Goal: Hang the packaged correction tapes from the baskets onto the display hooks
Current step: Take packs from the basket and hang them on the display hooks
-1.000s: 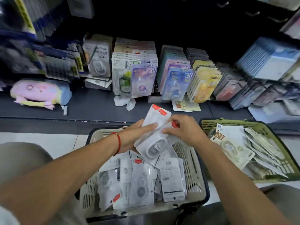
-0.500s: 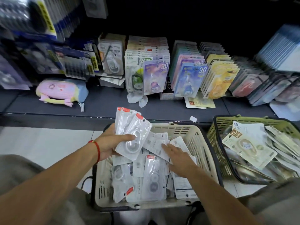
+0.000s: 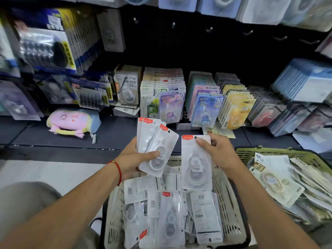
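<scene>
The left hand (image 3: 133,159) grips a fanned stack of packaged correction tapes (image 3: 154,142), thumb curled across the front of the topmost pack and fingers hidden behind the stack; a red string bracelet (image 3: 117,169) circles that wrist. The right hand (image 3: 218,151) pinches a single correction tape pack (image 3: 195,168) by its upper right corner, forefinger on the front near the hang hole, the pack hanging upright just beside the left hand's stack without touching it. Both are held above the far rim of a cream plastic basket (image 3: 231,218), which holds a loose pile of more white packs (image 3: 170,216), some face up, some showing barcoded backs. A green basket (image 3: 269,152) stands just beside it on the right, filled with beige packaged tapes (image 3: 276,180). Beyond, on the dark shelf ledge (image 3: 115,132), rows of coloured tape packs (image 3: 206,105) stand, and a pastel pencil case (image 3: 73,121) lies towards the left end. Bare display hooks (image 3: 209,29) jut from the dark back panel above.
</scene>
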Demonstrator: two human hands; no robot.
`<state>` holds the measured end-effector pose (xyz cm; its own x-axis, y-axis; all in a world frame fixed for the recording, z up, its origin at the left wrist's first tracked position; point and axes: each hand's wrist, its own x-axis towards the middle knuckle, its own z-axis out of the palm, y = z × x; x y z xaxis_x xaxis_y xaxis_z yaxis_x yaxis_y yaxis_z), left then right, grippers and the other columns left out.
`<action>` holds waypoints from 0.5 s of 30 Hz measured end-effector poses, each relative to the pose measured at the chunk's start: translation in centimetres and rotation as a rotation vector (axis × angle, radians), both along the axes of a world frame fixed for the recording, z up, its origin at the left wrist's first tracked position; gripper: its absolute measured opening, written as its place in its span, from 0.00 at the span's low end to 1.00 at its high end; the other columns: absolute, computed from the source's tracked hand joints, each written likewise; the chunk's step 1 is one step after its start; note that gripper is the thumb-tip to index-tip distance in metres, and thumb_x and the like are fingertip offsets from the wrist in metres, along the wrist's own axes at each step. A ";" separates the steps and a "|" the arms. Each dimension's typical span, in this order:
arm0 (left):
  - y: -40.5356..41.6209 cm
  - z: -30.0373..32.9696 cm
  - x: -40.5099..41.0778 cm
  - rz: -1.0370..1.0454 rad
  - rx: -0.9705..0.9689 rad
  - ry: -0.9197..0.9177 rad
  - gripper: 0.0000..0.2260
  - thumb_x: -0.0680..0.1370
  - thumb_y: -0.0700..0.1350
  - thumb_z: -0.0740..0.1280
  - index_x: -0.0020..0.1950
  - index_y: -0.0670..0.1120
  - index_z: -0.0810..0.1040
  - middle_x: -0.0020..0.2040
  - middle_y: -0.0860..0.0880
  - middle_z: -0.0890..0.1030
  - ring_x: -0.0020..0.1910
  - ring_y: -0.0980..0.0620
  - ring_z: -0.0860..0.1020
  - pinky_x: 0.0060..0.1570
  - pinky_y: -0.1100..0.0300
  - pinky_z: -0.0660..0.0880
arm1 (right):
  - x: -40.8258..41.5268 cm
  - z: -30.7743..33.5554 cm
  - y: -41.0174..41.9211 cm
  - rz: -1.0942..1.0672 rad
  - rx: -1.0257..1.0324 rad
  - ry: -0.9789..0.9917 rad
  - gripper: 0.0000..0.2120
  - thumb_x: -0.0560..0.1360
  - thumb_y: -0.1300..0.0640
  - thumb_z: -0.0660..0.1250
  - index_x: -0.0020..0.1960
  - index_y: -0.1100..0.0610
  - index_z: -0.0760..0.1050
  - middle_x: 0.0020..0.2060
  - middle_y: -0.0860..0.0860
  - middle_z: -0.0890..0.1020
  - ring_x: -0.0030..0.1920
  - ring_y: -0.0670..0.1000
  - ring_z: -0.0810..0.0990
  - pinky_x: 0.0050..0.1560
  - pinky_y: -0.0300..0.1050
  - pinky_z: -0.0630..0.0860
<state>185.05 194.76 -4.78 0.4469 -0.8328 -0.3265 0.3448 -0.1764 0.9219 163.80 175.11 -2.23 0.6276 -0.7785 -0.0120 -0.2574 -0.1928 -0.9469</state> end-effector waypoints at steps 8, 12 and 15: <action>-1.1 5.3 -2.5 -0.098 -0.234 0.118 0.35 0.74 0.39 0.79 0.76 0.55 0.69 0.68 0.46 0.83 0.66 0.42 0.82 0.56 0.42 0.83 | 3.9 5.3 2.7 -0.168 -0.247 -0.123 0.18 0.78 0.42 0.72 0.41 0.56 0.80 0.35 0.54 0.84 0.33 0.52 0.78 0.36 0.50 0.74; -1.9 9.1 -2.2 -0.113 -0.330 0.076 0.35 0.71 0.34 0.79 0.73 0.53 0.72 0.65 0.45 0.85 0.63 0.44 0.84 0.51 0.51 0.84 | 5.7 8.2 3.4 -0.203 -0.288 -0.115 0.28 0.76 0.33 0.69 0.38 0.58 0.74 0.28 0.52 0.76 0.29 0.47 0.71 0.33 0.46 0.67; -2.6 12.0 -0.8 -0.001 -0.359 0.022 0.35 0.67 0.34 0.80 0.71 0.52 0.73 0.61 0.46 0.86 0.59 0.45 0.86 0.48 0.52 0.85 | 6.9 10.4 3.3 -0.138 -0.149 -0.216 0.26 0.74 0.29 0.66 0.42 0.52 0.76 0.30 0.44 0.78 0.30 0.40 0.75 0.35 0.42 0.70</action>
<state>184.25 192.15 7.17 0.4420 -0.8967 -0.0223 0.3655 0.1573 0.9174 170.66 178.44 8.13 0.4911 -0.8400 0.2310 -0.0861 -0.3106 -0.9466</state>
